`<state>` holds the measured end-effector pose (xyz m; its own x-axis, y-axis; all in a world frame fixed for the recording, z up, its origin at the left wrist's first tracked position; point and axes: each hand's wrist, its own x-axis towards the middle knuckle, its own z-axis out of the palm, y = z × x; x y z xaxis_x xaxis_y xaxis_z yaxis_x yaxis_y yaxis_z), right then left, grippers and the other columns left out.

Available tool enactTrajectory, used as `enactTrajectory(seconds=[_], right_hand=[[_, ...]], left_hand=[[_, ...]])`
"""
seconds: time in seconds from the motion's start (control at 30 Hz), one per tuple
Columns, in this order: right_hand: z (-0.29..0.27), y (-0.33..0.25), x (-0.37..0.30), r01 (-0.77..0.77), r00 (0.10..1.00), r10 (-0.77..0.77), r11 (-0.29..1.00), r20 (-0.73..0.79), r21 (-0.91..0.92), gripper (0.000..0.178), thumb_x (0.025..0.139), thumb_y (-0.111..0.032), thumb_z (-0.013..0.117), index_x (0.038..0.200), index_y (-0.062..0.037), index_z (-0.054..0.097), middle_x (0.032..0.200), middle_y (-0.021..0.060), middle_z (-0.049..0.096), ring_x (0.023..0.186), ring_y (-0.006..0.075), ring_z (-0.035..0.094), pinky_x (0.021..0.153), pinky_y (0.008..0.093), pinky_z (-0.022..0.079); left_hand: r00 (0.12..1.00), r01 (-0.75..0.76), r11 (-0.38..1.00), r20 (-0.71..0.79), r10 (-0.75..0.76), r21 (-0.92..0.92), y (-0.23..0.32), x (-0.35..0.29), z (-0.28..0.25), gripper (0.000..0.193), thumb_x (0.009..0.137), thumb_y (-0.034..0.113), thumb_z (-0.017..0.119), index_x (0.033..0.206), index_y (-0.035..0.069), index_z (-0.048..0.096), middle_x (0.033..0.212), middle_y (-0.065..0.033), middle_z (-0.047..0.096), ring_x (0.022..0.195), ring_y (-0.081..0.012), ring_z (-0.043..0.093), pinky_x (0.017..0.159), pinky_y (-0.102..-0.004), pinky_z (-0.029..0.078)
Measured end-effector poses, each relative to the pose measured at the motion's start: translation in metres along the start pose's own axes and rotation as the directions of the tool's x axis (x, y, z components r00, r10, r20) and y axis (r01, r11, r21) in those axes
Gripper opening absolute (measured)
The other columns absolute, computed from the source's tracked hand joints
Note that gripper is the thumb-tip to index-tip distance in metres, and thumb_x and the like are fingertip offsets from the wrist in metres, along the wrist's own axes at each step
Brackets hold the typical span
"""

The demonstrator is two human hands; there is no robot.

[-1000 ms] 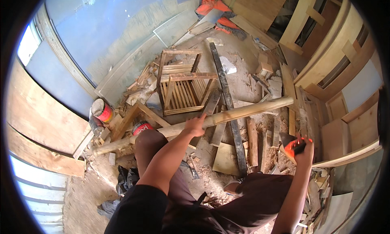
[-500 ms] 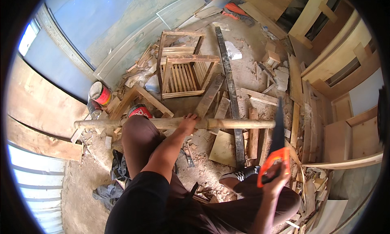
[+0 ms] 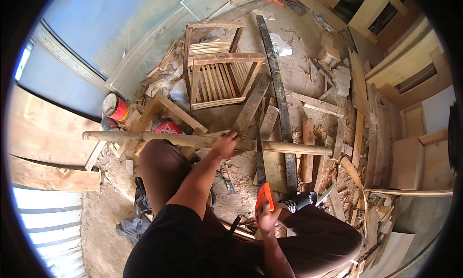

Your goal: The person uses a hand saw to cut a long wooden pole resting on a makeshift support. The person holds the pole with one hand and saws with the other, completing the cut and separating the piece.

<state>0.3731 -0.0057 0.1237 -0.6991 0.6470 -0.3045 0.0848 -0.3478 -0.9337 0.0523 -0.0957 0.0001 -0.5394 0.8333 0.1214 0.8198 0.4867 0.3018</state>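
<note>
A long round wooden pole point(image 3: 193, 141) lies across in front of me, over my left knee. My left hand point(image 3: 225, 145) grips it near its middle. My right hand point(image 3: 266, 219) holds the orange handle of a handsaw point(image 3: 261, 176). The saw's dark blade runs up from the handle and meets the pole just right of my left hand. I am crouched in dark brown trousers, with my right foot in a black shoe point(image 3: 303, 201) beside the saw handle.
A slatted wooden frame point(image 3: 217, 70) stands beyond the pole, with a long dark plank point(image 3: 279, 94) beside it. Red paint tins point(image 3: 117, 108) sit at the left. Offcuts and boards litter the dirt floor; stacked timber point(image 3: 410, 147) lines the right side.
The pole has swung from tilted to roughly level across my knee. My right hand has brought the saw from the far right in toward the pole, the blade now reaching it.
</note>
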Motion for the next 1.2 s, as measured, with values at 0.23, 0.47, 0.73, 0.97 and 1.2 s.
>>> enactTrajectory(seconds=[0.23,0.47,0.73,0.97,1.2], right_hand=[[0.0,0.009,-0.004,0.025,0.999,-0.025,0.999,0.023,-0.037,0.053,0.109,-0.031,0.062,0.137,0.0136,0.059,0.126,0.0119,0.068,0.112,0.0154,0.062,0.099,0.0313,0.05],[0.007,0.001,-0.004,0.149,0.988,-0.147,0.988,0.056,-0.039,0.062,0.107,-0.041,0.062,0.139,0.0115,0.059,0.121,0.0119,0.069,0.103,0.0111,0.06,0.091,0.0285,0.052],[-0.005,-0.01,-0.015,-0.066,0.998,0.067,0.995,0.013,-0.073,0.045,0.109,-0.03,0.06,0.135,0.0062,0.062,0.078,-0.0059,0.058,0.061,0.0024,0.047,0.053,0.0227,0.036],[-0.015,-0.019,-0.022,-0.012,0.998,0.006,0.995,-0.058,-0.094,0.027,0.105,-0.018,0.056,0.115,0.0045,0.068,0.059,-0.0058,0.047,0.046,0.0046,0.04,0.042,0.025,0.03],[-0.016,-0.002,0.014,0.049,0.999,-0.052,0.973,-0.009,-0.227,0.047,0.109,-0.028,0.056,0.138,0.0085,0.063,0.102,0.0097,0.071,0.087,0.0112,0.061,0.076,0.0288,0.051]], left_hand=[[0.995,0.085,0.996,0.044,-0.086,0.024,0.013,0.021,-0.008,0.074,0.08,0.074,0.073,0.115,0.008,0.077,0.112,-0.0131,0.07,0.112,-0.0328,0.07,0.098,-0.0465,0.055],[0.947,0.179,0.982,0.26,-0.187,0.055,0.005,0.041,-0.022,0.083,0.083,0.082,0.063,0.12,0.008,0.074,0.114,-0.0152,0.075,0.113,-0.0334,0.071,0.097,-0.0471,0.052],[0.892,0.154,0.976,0.404,-0.203,0.151,0.001,0.051,-0.026,0.089,0.081,0.087,0.061,0.121,0.009,0.073,0.114,-0.0172,0.074,0.113,-0.0362,0.07,0.101,-0.0473,0.049],[0.867,0.189,0.967,0.434,-0.245,0.17,-0.01,0.054,-0.008,0.074,0.089,0.077,0.061,0.121,0.012,0.075,0.111,-0.017,0.074,0.111,-0.0376,0.07,0.099,-0.0494,0.051],[0.834,0.216,0.966,0.488,-0.258,0.142,-0.012,0.082,-0.021,0.068,0.091,0.074,0.061,0.105,0.011,0.08,0.101,-0.0185,0.076,0.105,-0.0369,0.072,0.096,-0.0479,0.052]])
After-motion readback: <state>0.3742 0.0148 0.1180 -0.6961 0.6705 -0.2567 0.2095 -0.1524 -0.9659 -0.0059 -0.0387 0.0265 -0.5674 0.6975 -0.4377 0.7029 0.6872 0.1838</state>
